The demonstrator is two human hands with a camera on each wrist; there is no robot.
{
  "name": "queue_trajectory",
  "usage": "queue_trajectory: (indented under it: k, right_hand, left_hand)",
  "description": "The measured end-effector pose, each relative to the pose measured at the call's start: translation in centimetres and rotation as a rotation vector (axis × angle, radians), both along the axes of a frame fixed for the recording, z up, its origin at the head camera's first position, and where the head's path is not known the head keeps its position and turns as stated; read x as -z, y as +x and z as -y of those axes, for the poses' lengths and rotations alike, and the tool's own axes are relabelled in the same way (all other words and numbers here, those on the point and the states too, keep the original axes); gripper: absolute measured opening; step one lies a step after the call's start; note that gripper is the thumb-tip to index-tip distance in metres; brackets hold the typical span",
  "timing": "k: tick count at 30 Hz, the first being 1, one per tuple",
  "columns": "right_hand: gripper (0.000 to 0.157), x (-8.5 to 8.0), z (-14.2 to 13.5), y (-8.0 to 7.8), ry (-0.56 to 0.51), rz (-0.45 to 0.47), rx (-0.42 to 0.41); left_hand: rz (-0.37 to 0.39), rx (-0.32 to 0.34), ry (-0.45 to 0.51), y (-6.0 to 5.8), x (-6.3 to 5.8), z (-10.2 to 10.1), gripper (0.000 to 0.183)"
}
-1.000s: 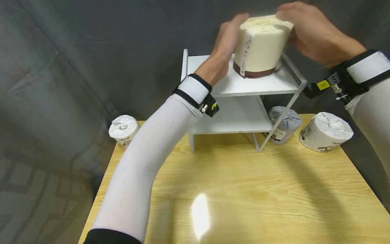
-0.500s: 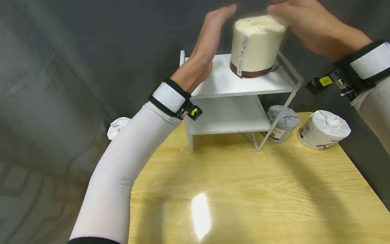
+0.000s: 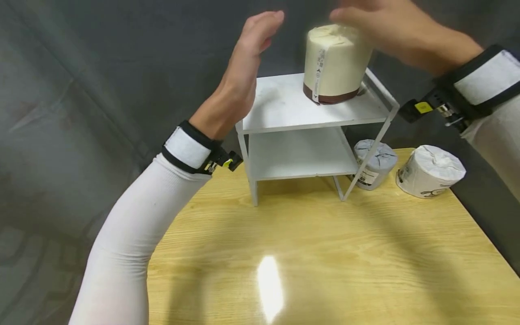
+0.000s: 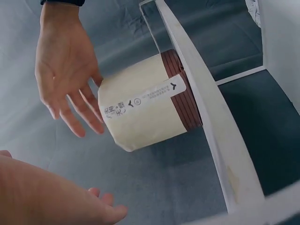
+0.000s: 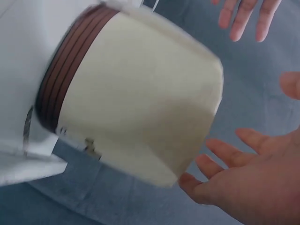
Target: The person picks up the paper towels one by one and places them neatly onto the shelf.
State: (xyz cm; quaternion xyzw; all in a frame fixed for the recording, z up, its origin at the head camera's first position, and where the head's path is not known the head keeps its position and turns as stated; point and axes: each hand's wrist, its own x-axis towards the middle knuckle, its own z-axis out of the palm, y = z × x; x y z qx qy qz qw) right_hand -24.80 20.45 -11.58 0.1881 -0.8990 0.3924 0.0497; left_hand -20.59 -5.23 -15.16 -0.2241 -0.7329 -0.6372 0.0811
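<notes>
A cream paper-wrapped toilet roll with a brown band at its base stands upright on the top shelf of a white two-tier rack. A printed label strip runs up its side. My left hand is raised to the left of the roll, apart from it, with fingers extended. My right hand is at the roll's upper right and overlaps its top in the head view. In the right wrist view, the relaxed fingers of that hand lie right by the roll's top edge, not wrapped round it.
Behind the rack's right leg stands a grey-blue wrapped roll. A white wrapped roll sits to its right, near the edge of the wooden table. Dark grey cloth hangs behind and to the left.
My left hand has come off the cream roll and moved left and down. My right hand has loosened and shifted slightly left over its top. The roll stays on the shelf.
</notes>
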Motion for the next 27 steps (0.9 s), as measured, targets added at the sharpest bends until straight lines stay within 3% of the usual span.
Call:
queue_trajectory:
  k: [15,27]
  right_hand:
    - [0.071,-0.7,3.2,1.3,0.211,-0.049,0.022]
    - [0.07,-0.5,6.5,2.7,0.268,-0.209,-0.12]
  left_hand:
    - [0.019,-0.009,0.05,1.7,0.3,3.2,0.054]
    - [0.036,-0.027,0.088,2.4,0.8,4.9,0.05]
